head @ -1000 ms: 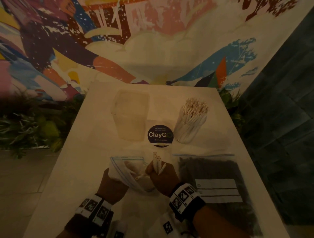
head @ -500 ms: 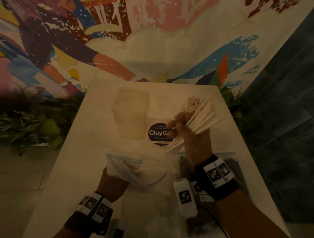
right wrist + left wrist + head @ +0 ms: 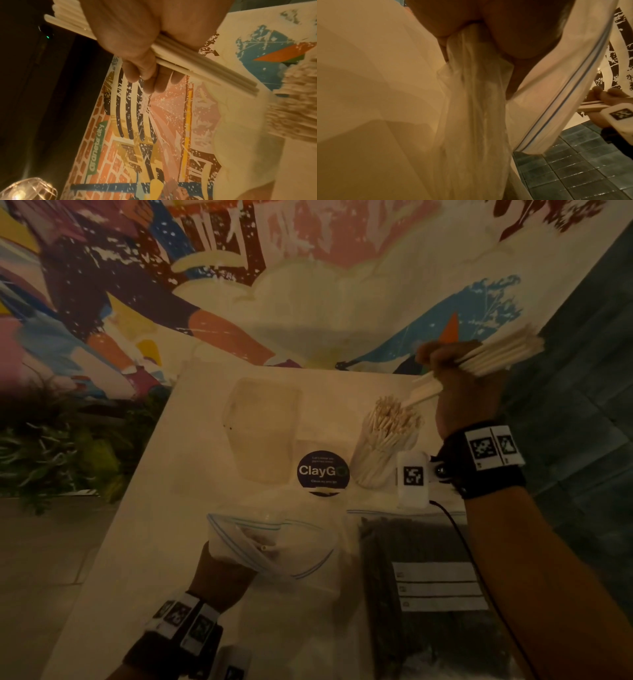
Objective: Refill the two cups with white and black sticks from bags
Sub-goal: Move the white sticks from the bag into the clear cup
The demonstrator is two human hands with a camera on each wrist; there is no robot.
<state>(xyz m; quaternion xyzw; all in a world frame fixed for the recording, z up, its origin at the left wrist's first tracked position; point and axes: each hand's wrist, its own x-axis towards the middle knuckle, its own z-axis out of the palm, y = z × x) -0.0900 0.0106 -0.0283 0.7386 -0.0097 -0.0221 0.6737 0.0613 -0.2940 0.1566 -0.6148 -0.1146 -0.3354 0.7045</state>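
Right now the right hand [image 3: 469, 392] sits in the upper right of the head view, raised above the tabletop [image 3: 144, 542], its grip curled tight round a bundle of white sticks [image 3: 496, 356]. The bundle lies tilted, its long ends fanning toward the right edge of the frame and its short ends pointing down-left, just above the cup of white sticks [image 3: 385, 446]. In the right wrist view the fingers [image 3: 154, 83] wrap under the bundle while the thumb side presses from above.

The cup stands upright right of centre, packed with white sticks, just right of a round dark "ClayGo" sticker [image 3: 323, 473]. A second cup [image 3: 263, 426], clear and seemingly empty, stands left of the sticker, toward the far side.

Lower in the frame, the left hand [image 3: 222, 573] holds the mouth of a clear zip bag [image 3: 274, 546], its grip pinching the plastic; the left wrist view shows the film bunched between thumb and fingers. One white stick end shows inside the bag's mouth. To its right lies a bag of black sticks [image 3: 421, 594] flat on the tabletop, a white label on its face, its zip edge toward the cups.

A painted mural [image 3: 308, 285] fills the top of the frame.
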